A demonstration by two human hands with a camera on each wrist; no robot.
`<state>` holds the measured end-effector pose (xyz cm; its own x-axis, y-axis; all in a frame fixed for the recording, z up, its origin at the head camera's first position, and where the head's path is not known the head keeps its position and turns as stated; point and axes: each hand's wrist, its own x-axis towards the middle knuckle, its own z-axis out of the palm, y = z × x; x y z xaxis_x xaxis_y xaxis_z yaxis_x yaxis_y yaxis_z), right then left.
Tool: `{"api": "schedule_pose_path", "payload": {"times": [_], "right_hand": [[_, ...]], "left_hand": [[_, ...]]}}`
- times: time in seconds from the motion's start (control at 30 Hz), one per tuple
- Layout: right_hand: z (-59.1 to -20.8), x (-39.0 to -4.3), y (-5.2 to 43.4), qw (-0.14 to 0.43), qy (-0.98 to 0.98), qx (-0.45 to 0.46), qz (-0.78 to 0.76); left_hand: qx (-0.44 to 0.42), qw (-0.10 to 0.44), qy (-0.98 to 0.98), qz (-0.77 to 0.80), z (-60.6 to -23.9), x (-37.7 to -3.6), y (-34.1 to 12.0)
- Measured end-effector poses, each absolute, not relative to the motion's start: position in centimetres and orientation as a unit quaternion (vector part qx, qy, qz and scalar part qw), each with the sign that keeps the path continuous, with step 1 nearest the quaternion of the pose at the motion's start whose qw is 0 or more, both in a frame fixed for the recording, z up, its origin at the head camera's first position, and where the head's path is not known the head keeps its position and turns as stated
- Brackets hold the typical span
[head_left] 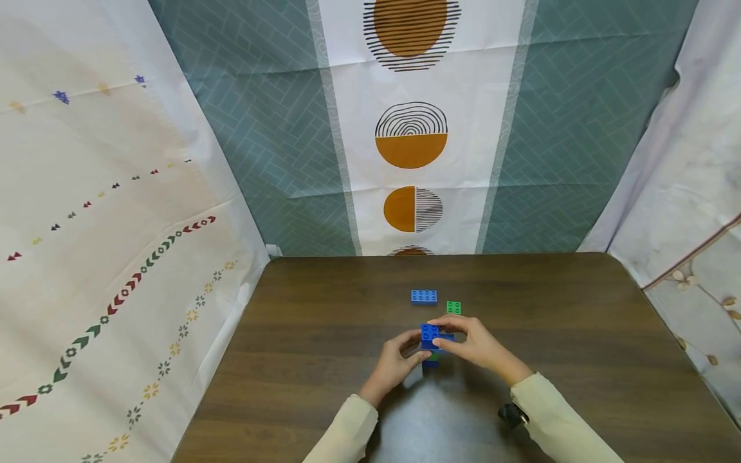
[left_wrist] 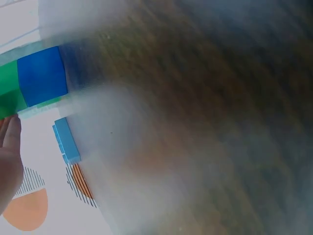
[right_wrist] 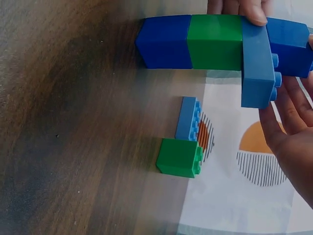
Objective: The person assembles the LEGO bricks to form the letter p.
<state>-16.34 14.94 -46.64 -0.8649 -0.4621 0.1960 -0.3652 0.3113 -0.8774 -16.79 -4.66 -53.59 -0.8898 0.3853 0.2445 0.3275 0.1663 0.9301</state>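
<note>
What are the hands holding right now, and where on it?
Both hands hold the brick stack: the right hand grips its upper bricks, and the left hand holds its left side lower down.

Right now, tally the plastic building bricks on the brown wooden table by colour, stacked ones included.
Dark blue plastic bricks: 2
Green plastic bricks: 2
Light blue flat plastic bricks: 2
Total: 6, with 4 in the stack

Both hands (head_left: pixel 440 354) around a blue brick stack (head_left: pixel 429 344).
</note>
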Motion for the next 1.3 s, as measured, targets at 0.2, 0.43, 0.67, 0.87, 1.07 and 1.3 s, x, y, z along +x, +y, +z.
{"api": "schedule_pose_path", "payload": {"times": [0.2,0.43,0.67,0.87,1.07,1.3], "right_hand": [[-46.7,-16.5,15.0,0.057,0.801,-0.260,-0.537],[-46.9,-16.7,15.2,0.078,0.796,-0.256,-0.543],[-49.2,-17.9,16.1,0.088,0.778,-0.238,-0.574],[-50.3,-19.1,16.9,0.047,0.768,-0.238,-0.592],[-50.4,-20.2,17.8,0.009,0.789,-0.211,-0.577],[-50.0,-21.1,18.5,-0.009,0.800,-0.183,-0.571]], "left_hand": [[0.240,0.010,0.758,0.606,-52.5,-16.5,-4.7],[0.236,0.003,0.763,0.602,-52.5,-16.5,-4.7],[0.237,0.003,0.768,0.595,-52.5,-16.5,-4.7],[0.246,-0.008,0.760,0.602,-52.6,-16.6,-4.7],[0.236,-0.003,0.764,0.601,-52.5,-16.6,-4.6],[0.232,-0.001,0.763,0.603,-52.5,-16.5,-4.7]]}}
